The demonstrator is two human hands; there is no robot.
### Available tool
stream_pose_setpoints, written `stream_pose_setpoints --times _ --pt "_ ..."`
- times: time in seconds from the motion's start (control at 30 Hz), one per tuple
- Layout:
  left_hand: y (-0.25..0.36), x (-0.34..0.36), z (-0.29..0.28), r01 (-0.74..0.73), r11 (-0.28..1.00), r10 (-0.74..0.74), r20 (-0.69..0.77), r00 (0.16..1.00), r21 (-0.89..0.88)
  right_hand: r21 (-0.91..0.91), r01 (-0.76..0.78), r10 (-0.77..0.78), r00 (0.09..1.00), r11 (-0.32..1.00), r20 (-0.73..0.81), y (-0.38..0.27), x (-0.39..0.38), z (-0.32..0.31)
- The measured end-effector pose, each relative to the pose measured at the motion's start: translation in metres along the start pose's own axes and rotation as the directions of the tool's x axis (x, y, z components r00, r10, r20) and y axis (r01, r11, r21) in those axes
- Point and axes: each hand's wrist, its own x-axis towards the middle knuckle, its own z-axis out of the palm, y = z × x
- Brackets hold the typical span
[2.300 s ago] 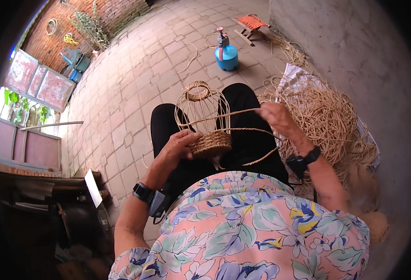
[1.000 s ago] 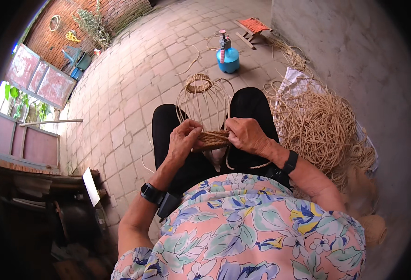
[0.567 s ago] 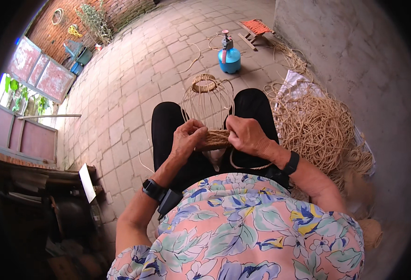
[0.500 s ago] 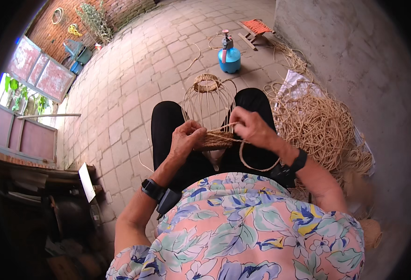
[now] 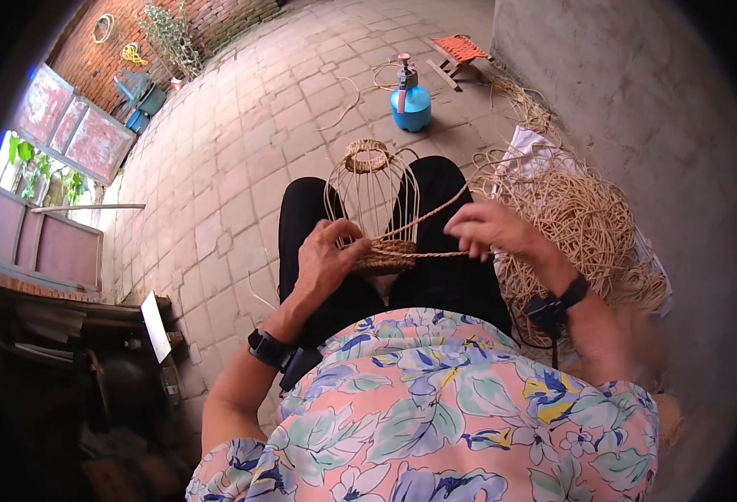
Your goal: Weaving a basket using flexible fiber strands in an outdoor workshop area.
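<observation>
A birdcage-shaped frame [image 5: 372, 201] of pale rods stands between my black-clad thighs, with a braided ring [image 5: 366, 151] on top and a woven band [image 5: 389, 266] near its base. My left hand [image 5: 335, 251] is closed on the band's left side, thumb and fingers pinching at the twisted cord. Two cord lengths run rightward from there: one rises diagonally [image 5: 436, 212], the other stretches level [image 5: 427, 253]. Right of the frame, my right hand [image 5: 490, 230] has curled fingers, their tips loosely around the level cord.
A heap of cord [image 5: 582, 234] lies on white sheeting [image 5: 526, 149] to my right, beside a concrete wall [image 5: 619, 92]. Ahead stand a blue pump sprayer [image 5: 411, 109] and an orange folding stool [image 5: 459, 48]. Dark stacked items [image 5: 101, 376] and a white board [image 5: 156, 326] are at lower left.
My right hand has left the band and moved rightward, drawing cord out sideways; the diagonal length now spans up to the right. My left hand stays at the band, slightly further left.
</observation>
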Motion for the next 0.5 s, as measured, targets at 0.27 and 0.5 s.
stream_pose_setpoints --times 0.27,0.5 --pt "0.012 0.008 0.009 -0.319 0.922 0.327 -0.002 0.945 0.220 0.885 0.036 -0.080 0.997 0.464 0.001 0.044 0.055 0.040" --pt "0.020 0.020 0.015 -0.347 0.878 0.354 0.042 0.934 0.330 0.458 0.362 -0.271 0.928 0.812 -0.255 0.001 0.090 0.046"
